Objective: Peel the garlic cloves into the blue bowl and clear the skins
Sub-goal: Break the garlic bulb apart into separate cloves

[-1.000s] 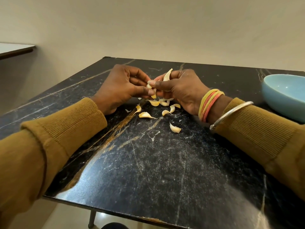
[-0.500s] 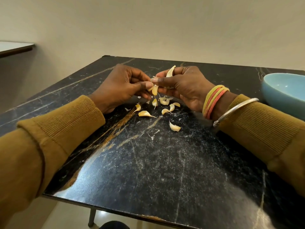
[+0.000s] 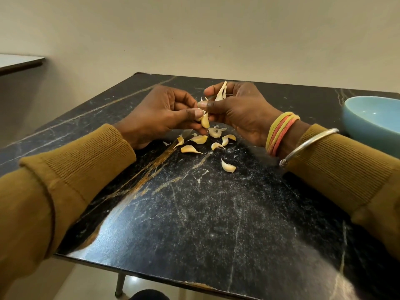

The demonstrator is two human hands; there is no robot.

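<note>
Black table (image 3: 194,213), pale curved garlic cloves (image 3: 192,149).

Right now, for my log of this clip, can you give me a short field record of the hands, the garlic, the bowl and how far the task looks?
left hand: thumb and fingers pinch a clove above the table
right hand: thumb on the same clove; fingers hold a second garlic piece upright
loose garlic: several pieces scattered on the table below the hands, one lying apart, nearer the camera
bowl: blue, at the right edge, partly out of frame; the visible inside shows no garlic
task state: peeling under way; nothing cleared yet
</note>
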